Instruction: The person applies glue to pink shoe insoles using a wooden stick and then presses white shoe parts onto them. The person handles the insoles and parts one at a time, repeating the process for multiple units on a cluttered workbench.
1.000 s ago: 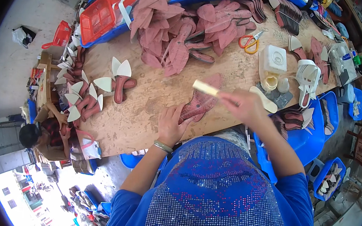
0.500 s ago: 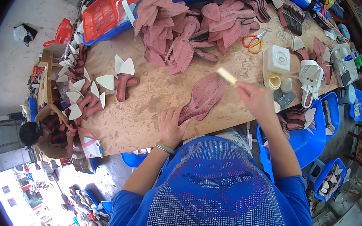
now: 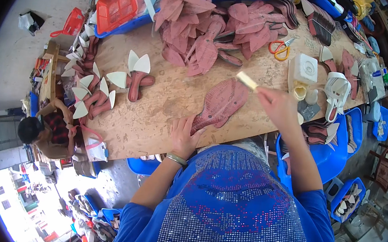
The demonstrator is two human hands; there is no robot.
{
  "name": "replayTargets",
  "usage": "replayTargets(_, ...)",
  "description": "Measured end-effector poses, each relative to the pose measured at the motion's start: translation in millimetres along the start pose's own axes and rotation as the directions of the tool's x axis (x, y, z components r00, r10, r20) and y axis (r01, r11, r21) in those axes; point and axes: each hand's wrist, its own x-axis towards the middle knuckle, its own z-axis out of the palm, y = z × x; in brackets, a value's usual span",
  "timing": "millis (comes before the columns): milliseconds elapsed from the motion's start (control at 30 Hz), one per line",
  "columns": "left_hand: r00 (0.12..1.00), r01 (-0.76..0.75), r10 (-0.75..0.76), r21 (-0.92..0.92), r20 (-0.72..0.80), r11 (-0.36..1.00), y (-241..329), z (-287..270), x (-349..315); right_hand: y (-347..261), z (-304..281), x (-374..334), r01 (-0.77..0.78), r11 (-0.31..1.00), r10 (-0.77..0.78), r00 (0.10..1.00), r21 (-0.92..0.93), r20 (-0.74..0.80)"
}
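A pink shoe-sole piece lies flat on the wooden table in front of me. My left hand presses on its near end, fingers spread over it. My right hand is raised above the table to the right of the piece and grips a small brush with a pale head, which hovers over the piece's far end.
A heap of pink sole pieces fills the table's far side, beside a red basket in a blue tray. Orange scissors, a white container and soles with white wedges lie around. Another person crouches at left.
My right hand has lifted the brush off the pink piece and swung it up and to the right. My left hand has stayed on the near end.
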Motion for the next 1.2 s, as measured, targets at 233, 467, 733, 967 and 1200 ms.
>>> replayTargets(233,0.999,0.032,-0.033,-0.039,-0.026,0.999,-8,-5,1,-1,26,10,0.044,0.997,-0.044,0.999,-0.061,0.001)
replayTargets(467,0.996,0.092,-0.094,-0.196,-0.004,0.976,-24,-8,-3,-7,38,22,0.143,0.986,-0.138,0.989,0.091,-0.052)
replayTargets(733,0.971,0.236,-0.240,-0.269,0.018,0.934,-50,-8,-8,-44,65,-11,0.268,0.922,-0.290,0.956,0.280,0.038)
replayTargets(967,0.960,0.267,-0.279,-0.226,-0.020,0.937,-64,-9,-9,-81,69,-11,0.071,0.879,-0.127,0.988,0.472,0.088)
replayTargets(1200,0.936,0.347,-0.352,-0.169,-0.001,0.923,-83,-5,-9,-110,101,-24,0.280,0.919,-0.319,0.942,0.277,0.107)
